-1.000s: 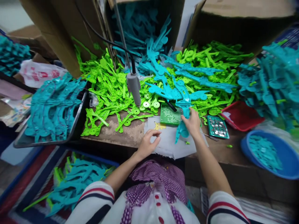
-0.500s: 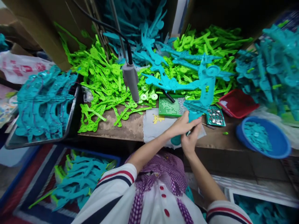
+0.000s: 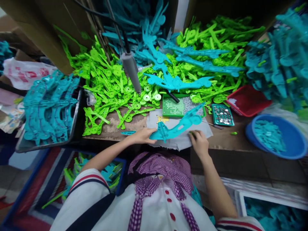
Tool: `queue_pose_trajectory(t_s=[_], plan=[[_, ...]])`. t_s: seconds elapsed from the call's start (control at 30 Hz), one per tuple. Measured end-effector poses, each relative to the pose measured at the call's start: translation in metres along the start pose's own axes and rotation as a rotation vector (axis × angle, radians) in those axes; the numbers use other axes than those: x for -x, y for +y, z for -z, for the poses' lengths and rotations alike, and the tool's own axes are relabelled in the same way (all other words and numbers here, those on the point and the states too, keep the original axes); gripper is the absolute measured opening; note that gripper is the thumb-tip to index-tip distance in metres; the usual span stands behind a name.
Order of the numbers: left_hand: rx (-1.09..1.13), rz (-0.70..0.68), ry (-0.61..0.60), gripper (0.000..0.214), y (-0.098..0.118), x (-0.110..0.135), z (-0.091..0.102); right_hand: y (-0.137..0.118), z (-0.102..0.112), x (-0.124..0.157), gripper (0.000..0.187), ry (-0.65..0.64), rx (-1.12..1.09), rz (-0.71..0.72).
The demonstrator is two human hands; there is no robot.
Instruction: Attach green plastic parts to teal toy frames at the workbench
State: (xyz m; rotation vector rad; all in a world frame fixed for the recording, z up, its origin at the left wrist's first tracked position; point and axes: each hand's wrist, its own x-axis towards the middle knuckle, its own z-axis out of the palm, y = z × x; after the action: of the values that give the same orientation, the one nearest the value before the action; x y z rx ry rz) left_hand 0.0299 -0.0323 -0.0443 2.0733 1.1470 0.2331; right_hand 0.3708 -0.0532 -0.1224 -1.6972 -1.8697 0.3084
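Observation:
My left hand (image 3: 141, 136) grips the near end of a long teal plastic piece (image 3: 179, 125) that lies slantwise over a grey paper sheet (image 3: 185, 140) at the bench's front edge. My right hand (image 3: 198, 142) rests on the sheet just right of the piece, fingers curled on something small and green that I cannot make out. A green perforated tray (image 3: 173, 107) sits just beyond the teal piece, with a small green tray of silver discs (image 3: 221, 115) to its right.
Heaps of bright green parts (image 3: 110, 86) and teal parts (image 3: 168, 80) cover the back of the bench. A hanging grey tool (image 3: 131, 69) dangles over them. A black tray of teal parts (image 3: 48, 109) is at left, a red tray (image 3: 247, 101) and blue bowl (image 3: 276, 136) at right.
The teal piece came down from upright in both hands to lie flat on the sheet. My left hand moved left to its near end; my right hand let go and dropped to the sheet.

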Motion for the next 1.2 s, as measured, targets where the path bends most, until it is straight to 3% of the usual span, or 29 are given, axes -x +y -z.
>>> queue_pose_trajectory(t_s=[0.13, 0.23, 0.33, 0.43, 0.53, 0.6, 0.73, 0.9, 1.07, 1.2], plan=[[-0.112, -0.031, -0.035, 0.022, -0.011, 0.007, -0.002, 0.003, 0.009, 0.006, 0.050, 0.191, -0.205, -0.243], [-0.225, 0.001, 0.015, 0.057, -0.010, 0.010, -0.005, -0.004, 0.033, 0.007, 0.054, 0.301, -0.337, -0.388], [-0.350, 0.004, 0.099, 0.092, 0.000, 0.008, -0.010, -0.025, 0.055, -0.009, 0.052, 0.421, -0.382, -0.392], [-0.351, -0.108, 0.134, 0.083, 0.016, -0.011, -0.028, -0.061, 0.060, -0.049, 0.043, 0.463, -0.573, -0.367], [-0.399, -0.192, 0.080, 0.065, 0.031, -0.043, -0.057, -0.094, 0.047, -0.093, 0.039, 0.517, -0.799, -0.241], [-0.442, -0.200, 0.072, 0.052, 0.036, -0.061, -0.077, -0.099, 0.035, -0.105, 0.039, 0.501, -0.849, -0.177], [-0.445, -0.255, 0.083, 0.045, 0.033, -0.072, -0.099, -0.057, 0.015, -0.074, 0.043, 0.302, -0.645, -0.243], [-0.457, -0.329, 0.166, 0.042, 0.025, -0.068, -0.105, 0.004, -0.001, -0.024, 0.053, 0.187, -0.488, -0.339], [-0.445, -0.329, 0.180, 0.041, 0.026, -0.069, -0.104, 0.010, -0.011, -0.024, 0.054, 0.191, -0.498, -0.395], [-0.458, -0.323, 0.154, 0.041, 0.030, -0.069, -0.101, 0.009, -0.005, -0.027, 0.047, 0.131, -0.427, -0.296]])
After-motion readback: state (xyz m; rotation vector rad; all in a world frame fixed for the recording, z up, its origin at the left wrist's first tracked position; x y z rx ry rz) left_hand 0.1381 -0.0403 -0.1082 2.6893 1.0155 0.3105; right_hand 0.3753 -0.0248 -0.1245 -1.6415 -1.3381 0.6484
